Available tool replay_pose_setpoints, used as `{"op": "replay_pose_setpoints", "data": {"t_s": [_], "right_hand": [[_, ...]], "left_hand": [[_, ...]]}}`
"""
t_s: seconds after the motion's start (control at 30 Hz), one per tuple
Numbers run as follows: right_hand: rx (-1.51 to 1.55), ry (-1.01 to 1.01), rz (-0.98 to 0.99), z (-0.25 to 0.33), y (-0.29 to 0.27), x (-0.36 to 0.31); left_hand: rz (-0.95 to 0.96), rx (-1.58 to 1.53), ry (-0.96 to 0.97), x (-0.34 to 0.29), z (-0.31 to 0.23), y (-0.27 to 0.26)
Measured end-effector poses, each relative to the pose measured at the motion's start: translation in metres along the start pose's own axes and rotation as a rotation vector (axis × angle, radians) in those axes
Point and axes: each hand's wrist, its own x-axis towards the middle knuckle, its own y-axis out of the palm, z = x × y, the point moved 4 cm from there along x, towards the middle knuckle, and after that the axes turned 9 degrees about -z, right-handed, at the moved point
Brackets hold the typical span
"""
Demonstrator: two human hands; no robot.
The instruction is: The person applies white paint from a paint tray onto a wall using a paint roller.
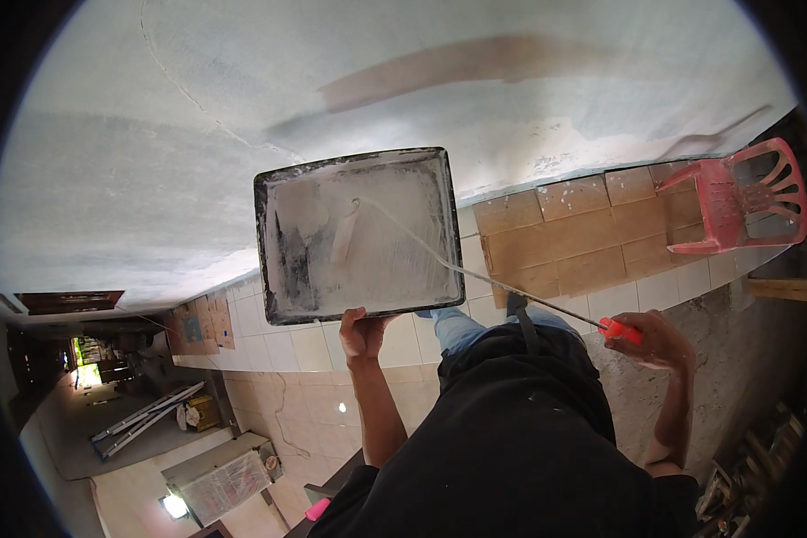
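Note:
A black paint tray [262, 235], coated inside with pinkish-beige paint, is held up in front of me by my left hand [364, 335]. The fingers of that hand go under the tray's near edge, with the thumb at the rim. My right hand [656, 342] is closed around the orange-red handle of a paint roller [538, 301]. Its long thin rod runs leftward to the tray. The paint-covered roller head lies in the tray, close in colour to the paint around it.
Beyond the tray rises a pale wall with a brownish wet paint band [457, 70]. Flattened cardboard [592, 235] covers floor tiles along its foot. A red plastic chair [735, 199] stands at the right. A folded ladder [148, 420] and a bright lamp [174, 507] are at the lower left.

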Motion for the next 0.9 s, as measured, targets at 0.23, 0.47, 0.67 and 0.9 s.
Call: {"op": "replay_pose_setpoints", "data": {"t_s": [0.23,0.47,0.67,0.9], "right_hand": [[0.095,-0.018,0.029,-0.013,0.011,0.001],[0.279,0.019,-0.039,-0.029,0.019,-0.002],[0.388,0.273,-0.163,-0.048,0.03,0.0],[0.684,0.495,-0.237,-0.093,0.083,0.015]], "left_hand": [[0.005,0.007,-0.007,0.009,-0.001,0.006],[-0.02,-0.026,-0.061,0.009,-0.006,-0.003],[-0.06,-0.001,-0.049,0.006,-0.012,-0.001],[-0.075,0.035,-0.073,0.002,-0.013,-0.002]]}}
